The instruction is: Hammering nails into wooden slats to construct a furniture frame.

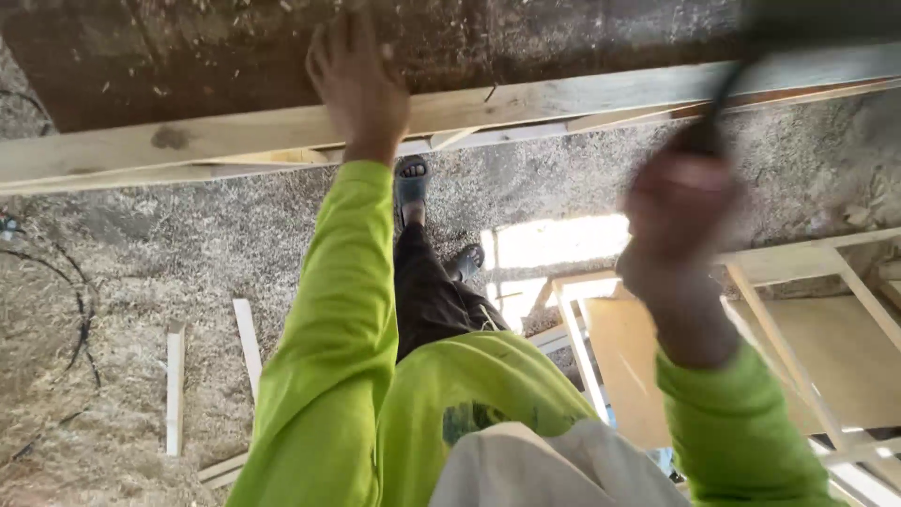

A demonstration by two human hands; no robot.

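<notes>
The left hand [357, 80] lies flat, fingers spread and holding nothing, on a long pale wooden plank [526, 103] that runs across the top of the view from the left edge up to the right corner. Its palm presses on the plank's near edge, while the fingertips reach onto the dark, shaving-strewn wooden workbench top [188, 56] that carries the plank. A thinner strip of pale wood [282, 157] shows just under the plank's near edge, below the hand.

The right hand [678, 221] is raised near the right end of the plank and is blurred; it is closed in a fist around the dark handle of a tool [727, 94] whose upper part rises across the plank toward the top right corner. The blur hides what kind of tool it is.

Both arms wear bright lime-green long sleeves [338, 319]. Below the bench, the floor [122, 282] is thick with sawdust; two short pale wood offcuts [175, 390] lie on it at the left, beside a black cable [83, 314]. The person's dark trousers and grey sandals [411, 183] show between the arms. At the lower right stands a pale wooden frame with a plywood panel [845, 347].
</notes>
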